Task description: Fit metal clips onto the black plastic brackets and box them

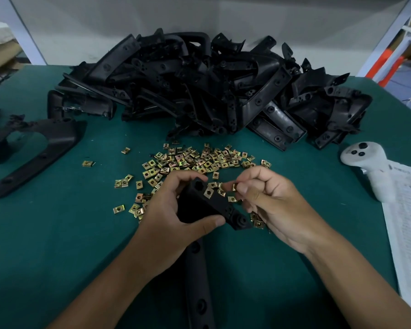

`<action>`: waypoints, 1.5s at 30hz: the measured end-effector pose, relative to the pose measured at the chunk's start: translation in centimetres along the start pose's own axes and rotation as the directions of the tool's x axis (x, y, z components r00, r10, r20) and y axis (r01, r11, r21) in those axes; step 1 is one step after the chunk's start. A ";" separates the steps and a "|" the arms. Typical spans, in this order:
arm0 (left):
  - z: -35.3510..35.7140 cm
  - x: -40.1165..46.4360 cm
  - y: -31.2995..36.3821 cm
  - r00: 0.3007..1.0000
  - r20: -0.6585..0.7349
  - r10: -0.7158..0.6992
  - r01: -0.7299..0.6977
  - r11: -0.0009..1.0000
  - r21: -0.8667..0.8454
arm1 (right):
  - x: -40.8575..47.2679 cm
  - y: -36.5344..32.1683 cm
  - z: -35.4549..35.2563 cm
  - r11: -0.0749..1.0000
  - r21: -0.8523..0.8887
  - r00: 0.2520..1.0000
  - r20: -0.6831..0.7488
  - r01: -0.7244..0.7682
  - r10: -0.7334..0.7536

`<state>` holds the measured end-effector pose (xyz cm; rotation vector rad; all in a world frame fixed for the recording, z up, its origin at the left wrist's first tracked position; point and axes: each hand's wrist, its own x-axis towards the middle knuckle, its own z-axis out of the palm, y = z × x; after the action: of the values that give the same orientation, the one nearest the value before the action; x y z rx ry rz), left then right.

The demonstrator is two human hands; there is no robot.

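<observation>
My left hand (169, 207) grips a black plastic bracket (209, 205) above the green table; the bracket's long arm runs down toward me between my forearms. One brass-coloured metal clip (208, 191) sits on the bracket's upper edge. Just right of it, my right hand (268, 198) pinches another metal clip (234, 187) between thumb and fingertips. A loose scatter of metal clips (195, 160) lies on the table behind and under my hands. A big heap of black brackets (199, 86) fills the back of the table.
A single black bracket (40, 148) lies apart at the left. A white hand controller (368, 167) rests at the right beside a printed paper sheet (406, 233). The green table top (57, 233) ends at a grey wall behind the heap.
</observation>
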<state>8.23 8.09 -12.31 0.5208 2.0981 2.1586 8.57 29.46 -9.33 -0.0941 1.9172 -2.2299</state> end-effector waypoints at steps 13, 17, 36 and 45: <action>0.0 0.1 0.2 0.999 -0.016 0.038 -0.038 0.999 -0.027 | -0.2 -0.3 0.1 0.999 0.017 0.999 0.019 -0.040 0.039; -0.1 0.1 0.2 0.998 -0.018 0.052 -0.053 0.998 -0.028 | -0.4 -0.3 0.2 0.998 -0.041 0.999 0.017 -0.051 0.051; -0.1 0.2 0.1 0.998 -0.012 0.054 -0.054 0.998 -0.033 | -0.6 -0.6 0.3 0.982 -0.189 1.000 0.023 0.000 0.004; -0.1 0.1 0.4 0.999 -0.029 0.024 -0.027 0.995 -0.091 | -1.1 -1.2 0.6 0.963 -0.260 0.997 0.030 0.076 -0.071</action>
<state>8.16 7.97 -11.87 0.5143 2.0053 2.2759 9.63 29.27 -8.00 -0.2296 2.2201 -1.9971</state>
